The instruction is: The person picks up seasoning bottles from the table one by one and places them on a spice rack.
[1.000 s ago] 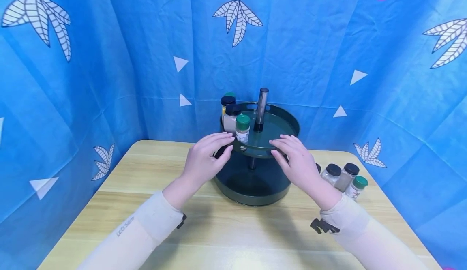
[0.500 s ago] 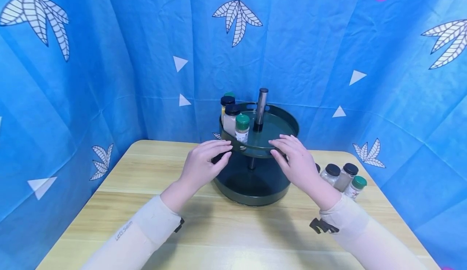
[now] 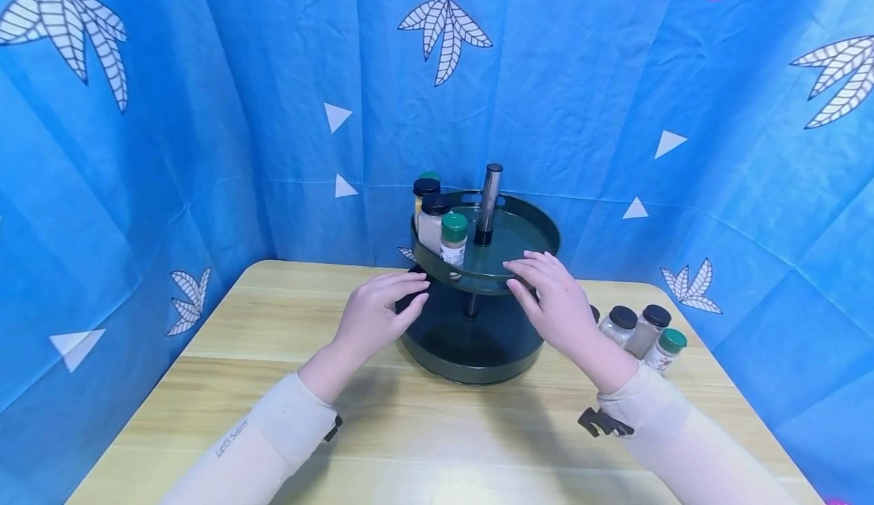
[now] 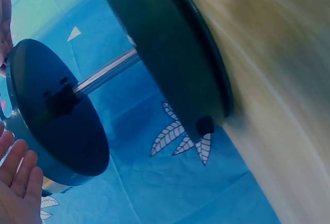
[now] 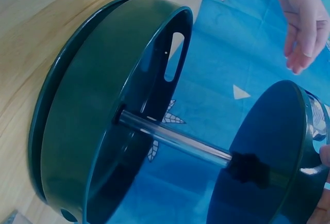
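A dark green two-tier turntable rack (image 3: 478,374) stands on the table, a metal post through its middle. Its upper tray (image 3: 488,287) holds several spice jars at the left, among them a green-capped one (image 3: 454,241) and a black-capped one (image 3: 430,226). My right hand (image 3: 556,300) holds the front right rim of this tray, fingers over the edge and thumb outside. To the left, my left hand (image 3: 372,312) hovers just off the tray with nothing in it. Its loosely straight fingers also show in the left wrist view, beside the tray wall (image 4: 93,170).
Several more jars, such as a green-capped one (image 3: 665,349) and a black-capped one (image 3: 649,330), stand right of the rack behind my right forearm. A blue patterned curtain (image 3: 307,73) hangs around the wooden table (image 3: 437,444) at the back and sides.
My left hand has drawn away from the upper tray's rim, moving left and slightly down. My right hand, the rack and the jars stay as they were.
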`<state>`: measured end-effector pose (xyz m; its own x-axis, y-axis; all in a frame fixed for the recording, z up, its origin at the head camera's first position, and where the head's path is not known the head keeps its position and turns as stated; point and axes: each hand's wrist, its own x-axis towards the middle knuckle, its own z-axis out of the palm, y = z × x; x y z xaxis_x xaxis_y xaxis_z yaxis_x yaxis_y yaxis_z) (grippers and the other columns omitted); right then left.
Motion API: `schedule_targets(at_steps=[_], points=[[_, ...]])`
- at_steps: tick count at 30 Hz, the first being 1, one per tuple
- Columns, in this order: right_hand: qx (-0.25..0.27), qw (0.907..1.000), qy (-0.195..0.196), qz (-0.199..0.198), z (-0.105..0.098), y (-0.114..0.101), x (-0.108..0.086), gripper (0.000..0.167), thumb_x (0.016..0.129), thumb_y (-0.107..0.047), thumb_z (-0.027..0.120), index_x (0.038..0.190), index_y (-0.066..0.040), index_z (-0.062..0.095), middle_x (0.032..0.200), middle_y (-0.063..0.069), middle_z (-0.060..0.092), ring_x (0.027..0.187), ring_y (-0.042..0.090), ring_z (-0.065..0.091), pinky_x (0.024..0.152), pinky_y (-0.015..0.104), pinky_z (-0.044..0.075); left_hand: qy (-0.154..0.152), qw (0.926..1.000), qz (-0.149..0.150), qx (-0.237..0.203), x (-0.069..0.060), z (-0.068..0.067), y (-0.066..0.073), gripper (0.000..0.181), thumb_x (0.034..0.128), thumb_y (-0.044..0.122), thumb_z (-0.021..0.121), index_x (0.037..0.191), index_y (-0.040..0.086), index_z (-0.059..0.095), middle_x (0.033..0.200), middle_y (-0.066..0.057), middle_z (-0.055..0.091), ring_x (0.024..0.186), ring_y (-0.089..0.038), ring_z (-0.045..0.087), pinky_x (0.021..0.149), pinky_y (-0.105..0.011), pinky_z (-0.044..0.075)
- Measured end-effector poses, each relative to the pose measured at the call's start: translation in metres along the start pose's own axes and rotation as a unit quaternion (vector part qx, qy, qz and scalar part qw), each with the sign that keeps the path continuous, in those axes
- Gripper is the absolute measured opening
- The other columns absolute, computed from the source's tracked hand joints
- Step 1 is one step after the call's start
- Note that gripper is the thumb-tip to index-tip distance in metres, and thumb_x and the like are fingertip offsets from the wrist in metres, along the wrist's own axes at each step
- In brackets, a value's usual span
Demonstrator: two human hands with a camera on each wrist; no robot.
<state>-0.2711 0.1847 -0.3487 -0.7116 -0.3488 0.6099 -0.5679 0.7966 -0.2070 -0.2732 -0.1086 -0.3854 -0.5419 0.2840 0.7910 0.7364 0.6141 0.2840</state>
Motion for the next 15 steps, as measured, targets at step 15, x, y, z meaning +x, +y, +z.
schedule_targets(at_steps=[15], points=[[0.002, 1.0000, -0.001, 0.002, 0.000, -0.001, 0.000, 0.034, 0.097, -0.025, 0.068, 0.129, -0.012, 0.068, 0.130, 0.011, 0.067, 0.135, 0.030, 0.050, 0.118, 0.051, 0.029, -0.076, 0.9949, -0.064, 0.018, -0.016, 0.010, -0.012, 0.025, 0.0919, 0.028, 0.074, 0.115, 0.019, 0.077, 0.120, 0.000, 0.072, 0.116, -0.024, 0.066, 0.098, -0.044, 0.053]])
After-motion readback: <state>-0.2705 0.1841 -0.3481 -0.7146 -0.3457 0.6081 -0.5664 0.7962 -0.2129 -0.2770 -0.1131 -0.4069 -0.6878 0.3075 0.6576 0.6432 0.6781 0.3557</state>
